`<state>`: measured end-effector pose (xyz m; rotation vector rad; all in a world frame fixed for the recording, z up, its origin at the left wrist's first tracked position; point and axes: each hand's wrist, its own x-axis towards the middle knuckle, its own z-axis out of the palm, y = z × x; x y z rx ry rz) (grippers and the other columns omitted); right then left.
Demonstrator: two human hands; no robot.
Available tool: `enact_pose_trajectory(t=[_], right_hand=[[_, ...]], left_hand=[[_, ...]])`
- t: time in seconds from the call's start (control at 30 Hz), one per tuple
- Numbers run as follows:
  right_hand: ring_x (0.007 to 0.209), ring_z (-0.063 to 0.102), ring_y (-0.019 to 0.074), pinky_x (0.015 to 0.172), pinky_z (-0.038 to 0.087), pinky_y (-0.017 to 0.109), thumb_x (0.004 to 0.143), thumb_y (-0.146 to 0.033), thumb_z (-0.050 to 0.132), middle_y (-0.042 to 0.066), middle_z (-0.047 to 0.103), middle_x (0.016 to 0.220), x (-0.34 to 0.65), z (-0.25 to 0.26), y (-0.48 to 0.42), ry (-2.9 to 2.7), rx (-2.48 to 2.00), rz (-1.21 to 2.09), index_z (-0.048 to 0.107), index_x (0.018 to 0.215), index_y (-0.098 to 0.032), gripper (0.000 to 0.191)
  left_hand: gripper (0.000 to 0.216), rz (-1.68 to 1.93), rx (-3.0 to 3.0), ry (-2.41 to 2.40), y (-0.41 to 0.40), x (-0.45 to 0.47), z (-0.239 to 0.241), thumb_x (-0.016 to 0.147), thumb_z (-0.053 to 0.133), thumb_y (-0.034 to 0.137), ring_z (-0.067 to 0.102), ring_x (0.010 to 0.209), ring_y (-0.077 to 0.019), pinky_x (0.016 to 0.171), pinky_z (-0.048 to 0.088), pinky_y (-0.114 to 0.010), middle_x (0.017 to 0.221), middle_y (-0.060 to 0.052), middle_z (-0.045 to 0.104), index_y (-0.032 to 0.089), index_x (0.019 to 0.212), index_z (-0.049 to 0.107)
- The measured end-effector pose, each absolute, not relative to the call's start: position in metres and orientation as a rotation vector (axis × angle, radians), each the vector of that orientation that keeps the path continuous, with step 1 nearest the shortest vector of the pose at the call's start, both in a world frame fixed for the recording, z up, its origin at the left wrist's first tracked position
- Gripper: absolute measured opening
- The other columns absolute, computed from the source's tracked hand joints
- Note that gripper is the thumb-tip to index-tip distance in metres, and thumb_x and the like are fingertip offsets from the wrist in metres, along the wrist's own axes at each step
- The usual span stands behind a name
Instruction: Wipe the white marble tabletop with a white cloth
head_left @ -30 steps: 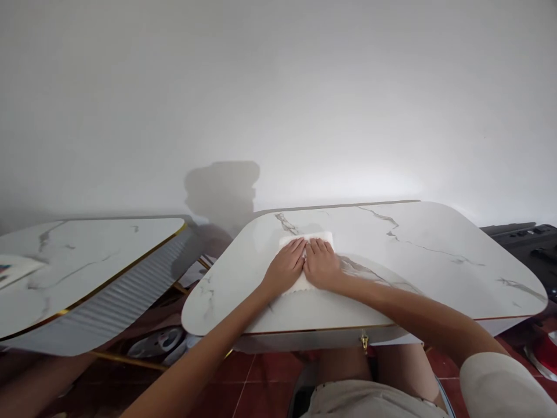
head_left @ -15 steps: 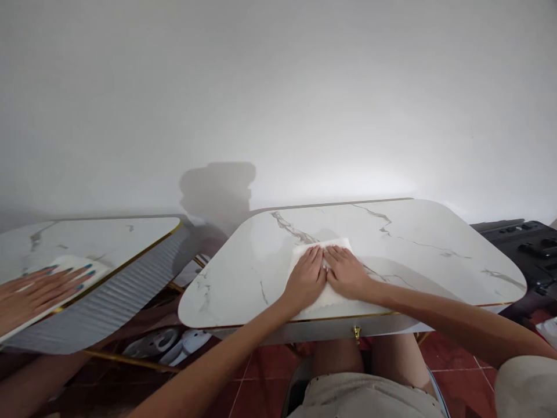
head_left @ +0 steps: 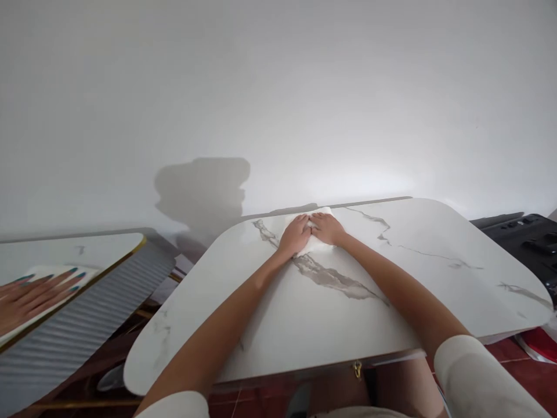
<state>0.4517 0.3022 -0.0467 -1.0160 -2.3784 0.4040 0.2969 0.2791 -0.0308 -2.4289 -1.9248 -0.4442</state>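
A folded white cloth [head_left: 317,244] lies near the far edge of a white marble-patterned table [head_left: 391,290] with a gold rim. My left hand [head_left: 295,234] and my right hand [head_left: 326,227] press flat on the cloth side by side, fingers stretched out and touching at the thumbs. Both arms reach far forward across the table. Most of the cloth is hidden under the hands.
A second marble table [head_left: 87,255] with a ribbed side stands at the left; another person's hand [head_left: 35,290] with blue nails lies flat on a white cloth there. A black case [head_left: 522,238] sits at the right. Red floor tiles show below. A white wall rises behind.
Both hands have pushed the cloth away from the near edge to the table's far edge. The other person's hand came into view at the left.
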Motion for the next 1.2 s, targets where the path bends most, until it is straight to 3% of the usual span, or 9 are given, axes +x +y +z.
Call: enact_pose_trajectory(t=[0.37, 0.6, 0.77, 1.2], right_hand=[[0.124, 0.046, 0.0230, 0.105, 0.030, 0.035, 0.094, -0.017, 0.037, 0.012, 0.056, 0.133, 0.448, -0.059, 0.367, -2.303, -1.165, 0.403, 0.054, 0.129, -0.008, 0.040], [0.136, 0.032, 0.0254, 0.111, 0.021, 0.039, 0.097, -0.023, 0.028, 0.014, 0.040, 0.147, 0.472, -0.062, 0.336, -2.260, -1.397, 0.369, 0.040, 0.142, -0.004, 0.050], [0.138, 0.030, 0.0253, 0.112, 0.021, 0.040, 0.096, -0.023, 0.026, 0.014, 0.036, 0.150, 0.492, -0.059, 0.300, -2.280, -1.446, 0.329, 0.037, 0.144, -0.003, 0.052], [0.132, 0.038, 0.0332, 0.111, 0.028, 0.044, 0.093, -0.021, 0.037, 0.022, 0.045, 0.142, 0.495, -0.038, 0.160, -2.336, -1.215, 0.221, 0.046, 0.135, 0.004, 0.050]], left_hand=[[0.039, -0.210, -2.433, -1.764, 0.349, 0.310, -0.036, 0.090, 0.030, 0.015, 0.052, 0.122, -0.0230, 0.107, 0.038, -0.037, 0.127, -0.015, 0.058, 0.009, 0.120, 0.054], [0.045, -0.153, -2.515, -1.645, 0.344, 0.331, -0.043, 0.092, 0.030, 0.018, 0.041, 0.133, -0.0206, 0.114, 0.029, -0.033, 0.141, -0.014, 0.048, 0.007, 0.133, 0.045], [0.048, -0.108, -2.591, -1.548, 0.314, 0.348, -0.043, 0.092, 0.028, 0.018, 0.035, 0.138, -0.0218, 0.117, 0.026, -0.038, 0.146, -0.015, 0.042, 0.005, 0.136, 0.042], [0.052, -0.097, -2.585, -1.582, 0.163, 0.339, -0.022, 0.091, 0.026, 0.024, 0.035, 0.138, -0.0274, 0.116, 0.027, -0.046, 0.146, -0.020, 0.041, 0.001, 0.137, 0.041]])
